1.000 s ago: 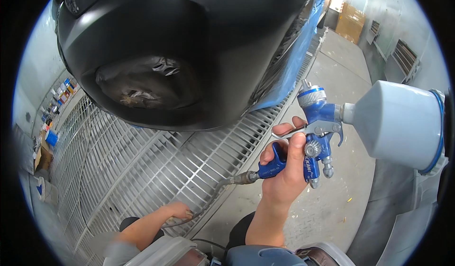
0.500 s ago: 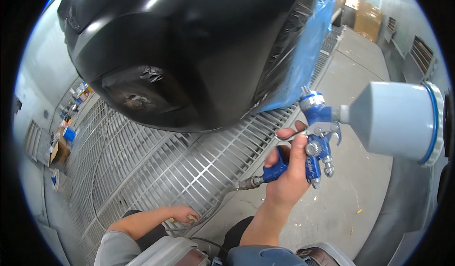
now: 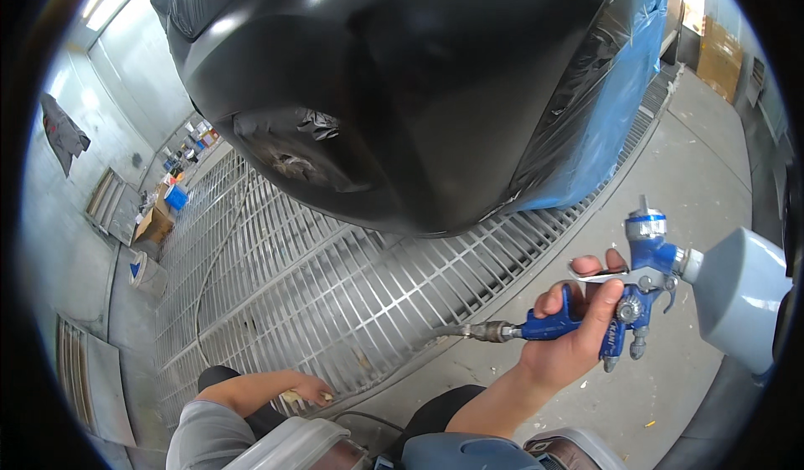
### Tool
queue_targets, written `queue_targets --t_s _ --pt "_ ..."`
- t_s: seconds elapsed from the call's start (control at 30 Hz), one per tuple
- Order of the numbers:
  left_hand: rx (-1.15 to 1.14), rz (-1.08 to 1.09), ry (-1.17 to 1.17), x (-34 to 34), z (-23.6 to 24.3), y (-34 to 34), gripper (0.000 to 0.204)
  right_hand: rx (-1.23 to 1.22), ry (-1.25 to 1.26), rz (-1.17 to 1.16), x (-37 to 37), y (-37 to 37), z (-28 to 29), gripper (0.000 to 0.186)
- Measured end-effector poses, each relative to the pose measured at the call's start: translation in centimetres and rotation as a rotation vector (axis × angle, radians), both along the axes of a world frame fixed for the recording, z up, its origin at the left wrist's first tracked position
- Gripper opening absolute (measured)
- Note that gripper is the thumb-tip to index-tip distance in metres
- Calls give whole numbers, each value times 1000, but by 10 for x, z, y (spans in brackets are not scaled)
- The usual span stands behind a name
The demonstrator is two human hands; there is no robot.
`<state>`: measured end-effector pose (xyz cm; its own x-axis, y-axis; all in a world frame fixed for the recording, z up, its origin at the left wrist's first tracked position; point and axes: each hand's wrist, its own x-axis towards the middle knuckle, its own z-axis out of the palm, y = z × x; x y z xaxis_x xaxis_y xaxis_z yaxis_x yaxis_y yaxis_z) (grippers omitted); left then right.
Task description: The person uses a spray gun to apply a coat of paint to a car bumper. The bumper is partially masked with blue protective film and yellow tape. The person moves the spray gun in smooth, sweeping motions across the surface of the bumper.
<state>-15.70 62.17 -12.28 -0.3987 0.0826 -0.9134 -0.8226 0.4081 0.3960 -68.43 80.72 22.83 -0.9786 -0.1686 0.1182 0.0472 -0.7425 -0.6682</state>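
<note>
My right hand (image 3: 578, 336) is wrapped round the handle of a blue and silver spray gun (image 3: 641, 281), held over the floor at the right. Two of its fingers lie at the trigger. A pale grey paint cup (image 3: 741, 298) sits on the gun, partly cut off by the view's edge. An air hose (image 3: 444, 333) joins the bottom of the handle through a metal coupling. Low on the left, my left hand (image 3: 310, 388) is closed on a small tan, crumpled-looking thing; its kind is unclear. Ahead, apart from both hands, stands a glossy black car body (image 3: 452, 93).
Blue plastic sheeting (image 3: 578, 156) and black film cover the car's right side; more film (image 3: 289, 147) fills a lamp opening. Metal floor grating (image 3: 335, 286) runs beneath. A white bucket (image 3: 148, 275), a cardboard box (image 3: 154, 227) and several cans line the left wall. A hose trails across the grating.
The view has swung left, so the car appears farther right. My right hand and the spray gun sit farther right and lower in the picture. Both hands keep their grip.
</note>
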Motion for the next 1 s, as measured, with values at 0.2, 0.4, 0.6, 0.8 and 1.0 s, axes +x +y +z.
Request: queue_targets --t_s 0.2,0.4,0.6,0.8,1.0 --pt "-263 540 83 -22 102 -71 42 44 -27 -197 -7 0 0 42" --pt "-340 840 239 33 165 -119 37 46 34 -116 45 -22 19 41" --pt "-246 864 479 79 199 -138 26 103 80 -60 122 -49 62 36" --pt "42 625 445 116 214 -138 15 221 230 -22 214 -67 111 31" --pt "-36 175 776 175 143 -129 26 301 349 7 319 -76 149 33"
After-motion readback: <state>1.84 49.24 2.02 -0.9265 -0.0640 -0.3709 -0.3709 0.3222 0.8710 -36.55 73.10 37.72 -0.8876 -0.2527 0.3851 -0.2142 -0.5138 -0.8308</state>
